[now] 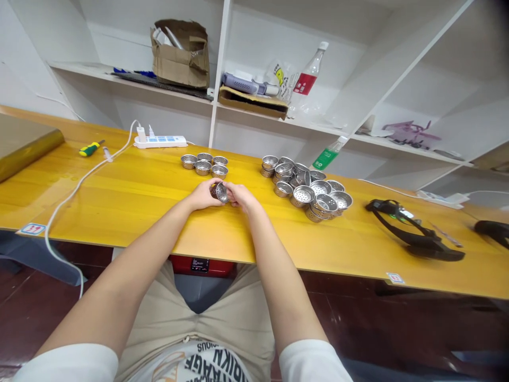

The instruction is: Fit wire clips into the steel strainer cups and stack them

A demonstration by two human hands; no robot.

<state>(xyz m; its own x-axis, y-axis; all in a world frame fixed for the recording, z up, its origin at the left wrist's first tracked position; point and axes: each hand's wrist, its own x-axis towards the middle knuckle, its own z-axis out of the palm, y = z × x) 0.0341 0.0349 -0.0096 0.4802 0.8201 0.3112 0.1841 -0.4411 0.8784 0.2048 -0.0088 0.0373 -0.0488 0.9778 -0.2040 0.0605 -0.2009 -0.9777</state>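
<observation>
My left hand [204, 195] is closed around a small perforated metal cup [220, 191], tilted on its side just above the table. The fingers of my right hand [239, 196] pinch the same cup at its right edge. Just beyond my hands stands a small group of similar metal cups [203, 167], upright in two rows. A larger cluster of perforated cups [303, 195], several of them stacked, stands to the right of my hands.
A white power strip [161, 141] with a cable and a green-yellow screwdriver [90, 149] lie at the back left. Behind the right cluster leans a green-labelled bottle [326, 157]. A black headset-like device [413, 228] lies on the right. White shelves [254, 119] rise behind the yellow table [131, 201].
</observation>
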